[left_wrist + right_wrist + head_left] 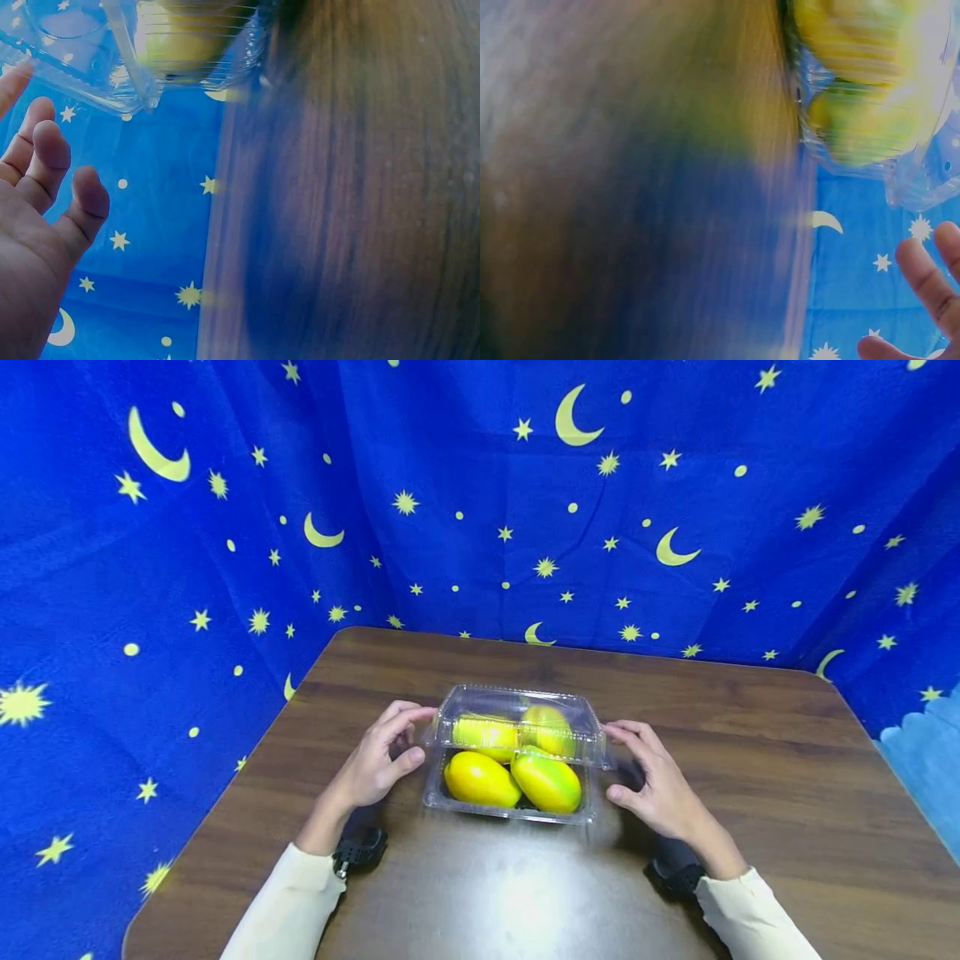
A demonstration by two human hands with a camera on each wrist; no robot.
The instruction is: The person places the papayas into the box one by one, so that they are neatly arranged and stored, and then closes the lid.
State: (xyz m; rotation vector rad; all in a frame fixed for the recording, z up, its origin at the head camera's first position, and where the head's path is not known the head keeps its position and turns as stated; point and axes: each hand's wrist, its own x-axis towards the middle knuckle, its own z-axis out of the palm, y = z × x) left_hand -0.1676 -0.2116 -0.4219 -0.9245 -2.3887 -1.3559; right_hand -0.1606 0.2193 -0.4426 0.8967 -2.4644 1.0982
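Note:
A clear plastic clamshell box on the table holds several yellow-green mangoes. Its lid is raised at a slant over the back mangoes, leaving the front ones uncovered. My left hand is at the box's left side, index fingertip right at the lid's edge, thumb apart from it. On the opposite side, fingertips of my right hand meet the lid's right edge, thumb held away. In the left wrist view the other fingers bend loosely below the lid, gripping nothing.
The brown wooden table extends around the box on all sides. Behind and to the left hangs a blue cloth with yellow moons and stars. A light blue cloth shows past the table's right edge.

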